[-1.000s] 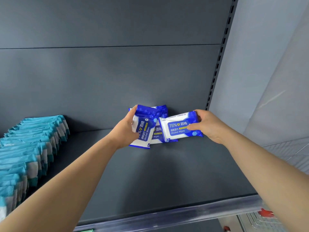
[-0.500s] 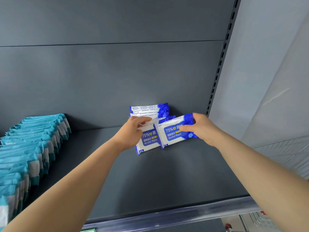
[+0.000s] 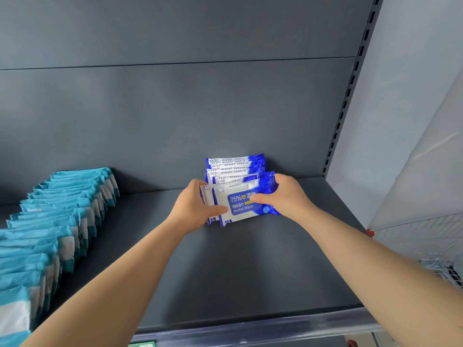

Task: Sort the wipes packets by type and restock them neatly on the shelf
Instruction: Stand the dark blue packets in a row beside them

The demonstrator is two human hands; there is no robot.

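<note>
Legible print on the front packet
The front blue wipes packet [image 3: 241,205] reads "75%" and "Alcohol Wipes"; its remaining characters are too small to read.

We see a dark grey, flat metal shelf board [image 3: 225,271] with a clear plastic strip [image 3: 250,329] along its front edge. On its left side, a long row of teal-and-white soft wipes packets [image 3: 62,211] stands on edge, packed one behind another from the front nearly to the grey back panel [image 3: 175,121]. Well apart from them, towards the back right, we find a short row of blue-and-white alcohol wipes packets [image 3: 235,169], also upright, with the rearmost against the back panel.
</note>
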